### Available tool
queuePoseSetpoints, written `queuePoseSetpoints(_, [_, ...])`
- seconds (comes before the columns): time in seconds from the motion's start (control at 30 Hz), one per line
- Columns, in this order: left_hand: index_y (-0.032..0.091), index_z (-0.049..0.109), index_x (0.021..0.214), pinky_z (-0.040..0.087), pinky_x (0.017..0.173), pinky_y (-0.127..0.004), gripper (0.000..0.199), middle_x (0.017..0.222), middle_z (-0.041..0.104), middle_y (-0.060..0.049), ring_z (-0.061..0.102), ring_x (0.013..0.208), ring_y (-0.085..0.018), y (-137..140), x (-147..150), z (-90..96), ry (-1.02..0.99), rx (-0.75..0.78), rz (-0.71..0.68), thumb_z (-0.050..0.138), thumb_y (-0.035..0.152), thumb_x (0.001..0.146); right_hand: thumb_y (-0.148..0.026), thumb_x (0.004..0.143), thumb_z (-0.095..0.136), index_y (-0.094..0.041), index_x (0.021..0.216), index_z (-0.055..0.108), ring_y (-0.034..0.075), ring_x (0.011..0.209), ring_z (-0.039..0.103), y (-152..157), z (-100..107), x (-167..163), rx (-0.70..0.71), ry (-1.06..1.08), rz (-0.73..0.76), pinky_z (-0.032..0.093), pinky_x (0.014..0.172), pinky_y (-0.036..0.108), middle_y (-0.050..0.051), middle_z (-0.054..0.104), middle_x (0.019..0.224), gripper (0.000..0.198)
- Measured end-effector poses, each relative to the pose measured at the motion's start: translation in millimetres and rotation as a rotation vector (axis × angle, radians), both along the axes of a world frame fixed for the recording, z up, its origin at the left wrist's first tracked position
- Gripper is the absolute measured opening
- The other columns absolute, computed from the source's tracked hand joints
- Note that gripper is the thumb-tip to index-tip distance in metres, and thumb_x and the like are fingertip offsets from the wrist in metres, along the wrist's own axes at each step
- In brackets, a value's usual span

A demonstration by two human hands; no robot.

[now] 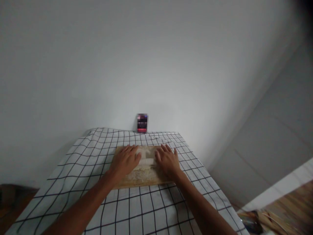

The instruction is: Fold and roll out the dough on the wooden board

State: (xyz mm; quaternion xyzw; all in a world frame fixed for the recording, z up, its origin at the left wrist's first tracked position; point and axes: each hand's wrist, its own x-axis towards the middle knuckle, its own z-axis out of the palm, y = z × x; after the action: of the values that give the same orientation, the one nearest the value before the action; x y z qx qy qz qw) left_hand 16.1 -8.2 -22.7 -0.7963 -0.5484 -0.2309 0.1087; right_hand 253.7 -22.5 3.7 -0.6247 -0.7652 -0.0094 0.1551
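A wooden board (141,176) lies flat on the table, with whitish, flour-like smears over its surface. Across its middle runs a pale, dough-like roll (147,161), seen only between my hands. My left hand (125,159) rests palm down over the roll's left end, fingers stretched forward and thumb pointing inward. Over the right end lies my right hand (167,160), also flat with its fingers spread. Both palms hide the ends of the roll, so how firmly they press on it cannot be seen.
A white tablecloth (129,209) with a black grid covers the table. At its far edge a small dark, pixelated upright object (142,123) leans against the white wall (156,65). Some blurred items (264,222) sit low at the right, beside a wooden floor.
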Motion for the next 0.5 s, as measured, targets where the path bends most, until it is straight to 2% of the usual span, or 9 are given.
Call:
queuePoseSetpoints(0.13, [0.019,0.068,0.150,0.040,0.133,-0.050,0.052,0.155,0.070,-0.012,0.059,0.150,-0.031,-33.9,1.3,-6.8,0.003,0.011,0.011,0.041,0.042,0.112,-0.041,0.118,0.035,-0.024,0.136,0.074,0.031,0.157,0.047,-33.2,-12.4,3.3,0.032,0.027,0.033,0.040,0.126,0.050,0.011,0.059,0.164,0.047])
queuePoseSetpoints(0.27, [0.028,0.066,0.154,0.035,0.135,-0.053,0.052,0.162,0.065,-0.007,0.052,0.157,-0.031,-49.7,1.1,-11.3,-0.004,-0.008,0.014,0.041,0.046,0.112,-0.041,0.118,0.035,-0.026,0.135,0.075,0.028,0.153,0.052,-44.5,-21.8,10.5,0.076,0.042,0.111,0.036,0.130,0.048,0.009,0.063,0.161,0.046])
queuePoseSetpoints(0.4, [0.021,0.070,0.147,0.038,0.130,-0.056,0.050,0.153,0.071,-0.013,0.060,0.147,-0.033,-34.5,2.9,-0.4,-0.009,-0.010,0.037,0.042,0.043,0.112,-0.041,0.119,0.036,-0.024,0.134,0.075,0.029,0.154,0.051,-24.0,-13.1,9.6,0.051,0.019,0.117,0.036,0.129,0.050,0.010,0.064,0.160,0.045])
queuePoseSetpoints(0.5, [0.020,0.074,0.137,0.048,0.121,-0.051,0.044,0.135,0.079,-0.014,0.070,0.131,-0.031,-13.1,5.9,13.1,0.015,-0.038,0.051,0.043,0.041,0.112,-0.040,0.119,0.033,-0.023,0.128,0.077,0.028,0.144,0.061,6.1,0.8,2.9,0.001,0.019,0.091,0.036,0.127,0.051,0.011,0.072,0.148,0.047])
